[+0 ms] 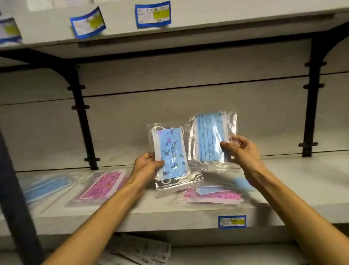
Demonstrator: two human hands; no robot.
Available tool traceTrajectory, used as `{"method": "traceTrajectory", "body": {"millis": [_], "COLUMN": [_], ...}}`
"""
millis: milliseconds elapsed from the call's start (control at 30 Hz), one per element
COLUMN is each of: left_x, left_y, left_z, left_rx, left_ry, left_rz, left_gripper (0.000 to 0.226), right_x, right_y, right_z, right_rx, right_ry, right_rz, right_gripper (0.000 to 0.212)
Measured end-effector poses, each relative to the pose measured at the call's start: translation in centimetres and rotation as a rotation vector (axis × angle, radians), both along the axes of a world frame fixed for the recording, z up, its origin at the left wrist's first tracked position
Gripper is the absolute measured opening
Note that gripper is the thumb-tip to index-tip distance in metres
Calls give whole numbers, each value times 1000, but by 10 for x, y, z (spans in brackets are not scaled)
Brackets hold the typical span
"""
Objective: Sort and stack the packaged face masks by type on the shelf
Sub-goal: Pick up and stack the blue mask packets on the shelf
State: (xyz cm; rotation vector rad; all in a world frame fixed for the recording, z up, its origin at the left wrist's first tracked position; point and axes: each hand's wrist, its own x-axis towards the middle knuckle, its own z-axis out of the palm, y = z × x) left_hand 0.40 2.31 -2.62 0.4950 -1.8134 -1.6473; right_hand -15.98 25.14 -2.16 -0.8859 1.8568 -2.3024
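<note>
Dim, flat indoor light; glare flecks the clear mask packets [211, 137]. Edges bow and smear (wide-angle lens), shelf labels [153, 14] blur, and a deep shadow sits beneath the upper shelf [243, 7].

no legible text on shelf labels [153, 14]

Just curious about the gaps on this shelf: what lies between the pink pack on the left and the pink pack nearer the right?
In the head view, bare shelf, crossed by the left forearm, separates the left pink pack from the right pink pack.

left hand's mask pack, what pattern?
Light blue with small multicoloured cartoon prints, white edges, on the mask pack in the left hand; head view.
</note>
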Motion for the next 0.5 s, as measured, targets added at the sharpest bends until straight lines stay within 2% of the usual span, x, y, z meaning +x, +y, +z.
{"method": "traceTrajectory", "body": {"millis": [133,233,367,500], "left_x": [47,86,135,190], "left_y": [-10,-22,-46,-70], "left_z": [0,-3,-4,-2], "left_rx": [65,115,248,312], "left_ry": [11,70,192,236], "left_rz": [-34,-55,-65,-107], "left_gripper": [27,24,25,27], "right_x": [37,74,129,180], "right_y": [-13,-30,-59,-88], "right_z": [1,-1,-1,0], "right_rx": [-47,-121,-115,-99], "right_ry": [-64,-144,-165,-149], "right_rz": [36,100,163,256], "right_gripper": [21,30,31,26]}}
